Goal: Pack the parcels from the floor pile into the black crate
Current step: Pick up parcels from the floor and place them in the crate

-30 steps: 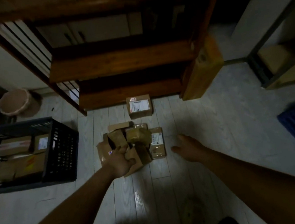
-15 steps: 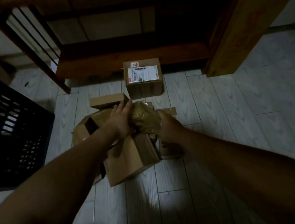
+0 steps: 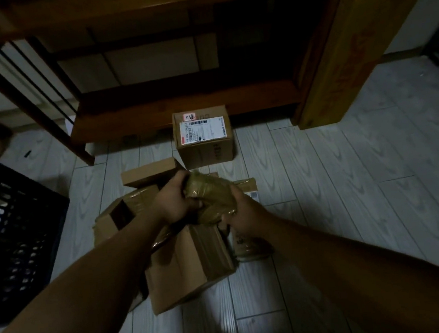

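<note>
1. Both hands are on one lumpy tape-wrapped parcel (image 3: 210, 194) at the top of the floor pile (image 3: 125, 212). On the left hand (image 3: 174, 200) the fingers are curled over the parcel's left end. The right hand (image 3: 241, 213) cups the right side, its fingers wrapped underneath and mostly hidden.
2. It sits right above the big flat box (image 3: 188, 265). Can't tell if it's fully clear of the pile.
3. Off to the left, well apart, is the black crate (image 3: 15, 230), only a corner showing.
4. Tip imo: lift straight up first so the loose boxes underneath don't get dragged along, then swing left.
5. That tape looks slick, so I'd support it from below rather than squeezing the ends.
6. Leave the labelled box (image 3: 203, 138) by the shelf (image 3: 179, 108) for later, it's sitting on its own.
</note>
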`<state>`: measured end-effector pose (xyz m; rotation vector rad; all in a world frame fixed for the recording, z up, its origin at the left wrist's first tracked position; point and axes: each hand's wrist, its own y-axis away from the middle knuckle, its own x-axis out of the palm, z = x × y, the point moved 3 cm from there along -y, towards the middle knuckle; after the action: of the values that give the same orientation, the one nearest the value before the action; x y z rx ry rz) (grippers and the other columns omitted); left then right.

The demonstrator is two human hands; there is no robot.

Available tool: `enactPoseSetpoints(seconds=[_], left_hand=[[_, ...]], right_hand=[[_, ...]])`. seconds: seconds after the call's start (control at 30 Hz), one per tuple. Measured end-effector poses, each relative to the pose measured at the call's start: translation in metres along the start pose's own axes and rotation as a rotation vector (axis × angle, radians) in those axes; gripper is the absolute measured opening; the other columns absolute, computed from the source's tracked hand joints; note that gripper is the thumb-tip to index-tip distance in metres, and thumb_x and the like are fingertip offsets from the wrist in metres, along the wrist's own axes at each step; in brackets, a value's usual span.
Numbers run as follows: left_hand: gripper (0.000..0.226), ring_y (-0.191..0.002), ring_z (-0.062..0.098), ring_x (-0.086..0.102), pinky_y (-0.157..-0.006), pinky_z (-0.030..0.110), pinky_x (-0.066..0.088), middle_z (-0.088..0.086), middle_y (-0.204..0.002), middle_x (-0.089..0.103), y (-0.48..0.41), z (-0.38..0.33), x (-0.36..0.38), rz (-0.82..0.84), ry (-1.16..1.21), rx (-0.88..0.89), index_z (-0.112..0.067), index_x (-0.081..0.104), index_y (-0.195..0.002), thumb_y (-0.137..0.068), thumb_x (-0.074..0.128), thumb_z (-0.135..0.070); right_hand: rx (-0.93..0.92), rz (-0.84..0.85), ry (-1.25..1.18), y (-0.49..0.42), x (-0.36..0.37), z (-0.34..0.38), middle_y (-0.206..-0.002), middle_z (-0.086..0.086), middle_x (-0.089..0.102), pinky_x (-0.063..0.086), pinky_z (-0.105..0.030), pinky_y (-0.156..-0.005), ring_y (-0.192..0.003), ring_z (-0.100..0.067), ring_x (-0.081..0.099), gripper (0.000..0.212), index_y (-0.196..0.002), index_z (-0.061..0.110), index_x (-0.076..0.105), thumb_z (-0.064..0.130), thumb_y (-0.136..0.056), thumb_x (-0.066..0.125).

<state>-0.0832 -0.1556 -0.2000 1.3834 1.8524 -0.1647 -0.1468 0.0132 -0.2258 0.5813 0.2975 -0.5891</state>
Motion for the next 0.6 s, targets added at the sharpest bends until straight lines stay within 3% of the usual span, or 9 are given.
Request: enactPoseSetpoints(seconds=[0.1, 0.17, 0.3, 0.4, 0.5, 0.6], left_hand=[[0.065, -0.100, 0.013, 0.052, -0.079, 0.030, 0.048, -0.009, -0.113, 0.049, 0.017, -0.015, -0.019, -0.070, 0.292, -0.060, -0.027, 0.035, -0.132, -0.079, 0.070, -0.017], [0.058, -0.094, 0.009, 0.054, -0.071, 0.028, 0.049, -0.012, -0.107, 0.051, 0.038, -0.034, -0.040, -0.063, 0.431, -0.113, -0.030, 0.038, -0.129, -0.080, 0.069, -0.020], [0.055, -0.099, 0.019, 0.059, -0.076, 0.033, 0.053, 0.001, -0.116, 0.055, 0.097, -0.089, -0.097, 0.006, 0.577, -0.190, -0.025, 0.040, -0.130, -0.082, 0.066, -0.029], [0.058, -0.104, 0.027, 0.061, -0.081, 0.042, 0.055, 0.009, -0.124, 0.056, 0.146, -0.141, -0.152, 0.038, 0.623, -0.252, -0.020, 0.036, -0.137, -0.086, 0.061, -0.035], [0.051, -0.092, 0.018, 0.066, -0.062, 0.029, 0.055, 0.004, -0.113, 0.063, 0.197, -0.197, -0.218, 0.057, 0.648, -0.289, -0.023, 0.038, -0.134, -0.090, 0.055, -0.041], [0.047, -0.086, 0.011, 0.065, -0.050, 0.020, 0.051, -0.004, -0.103, 0.065, 0.250, -0.249, -0.288, 0.072, 0.603, -0.300, -0.025, 0.041, -0.131, -0.091, 0.050, -0.047]], right_hand=[[0.023, -0.072, -0.088, 0.007, -0.016, 0.019, -0.140, -0.014, 0.042, 0.042, -0.014, -0.063, -0.103, -0.020, 0.056, 0.080, -0.151, 0.028, 0.004, 0.019, -0.092, 0.057], [0.007, -0.124, -0.159, 0.022, -0.029, 0.046, -0.145, -0.013, 0.038, 0.040, -0.012, -0.063, -0.115, -0.024, 0.051, 0.076, -0.151, 0.031, 0.007, 0.020, -0.093, 0.055], [0.025, -0.151, -0.255, 0.075, -0.063, 0.125, -0.145, -0.007, 0.037, 0.047, -0.024, -0.068, -0.118, -0.025, 0.050, 0.080, -0.148, 0.039, 0.001, 0.023, -0.092, 0.057], [0.022, -0.103, -0.300, 0.125, -0.092, 0.200, -0.126, 0.008, 0.044, 0.051, -0.021, -0.064, -0.099, -0.009, 0.056, 0.083, -0.147, 0.040, 0.004, 0.023, -0.089, 0.061], [0.038, -0.074, -0.339, 0.179, -0.120, 0.284, -0.123, 0.007, 0.051, 0.055, -0.041, -0.084, -0.106, -0.015, 0.057, 0.074, -0.144, 0.038, 0.019, 0.020, -0.087, 0.063], [0.044, -0.120, -0.309, 0.237, -0.145, 0.371, -0.118, 0.005, 0.056, 0.052, -0.044, -0.089, -0.105, -0.018, 0.058, 0.059, -0.137, 0.033, 0.032, 0.022, -0.087, 0.061]])
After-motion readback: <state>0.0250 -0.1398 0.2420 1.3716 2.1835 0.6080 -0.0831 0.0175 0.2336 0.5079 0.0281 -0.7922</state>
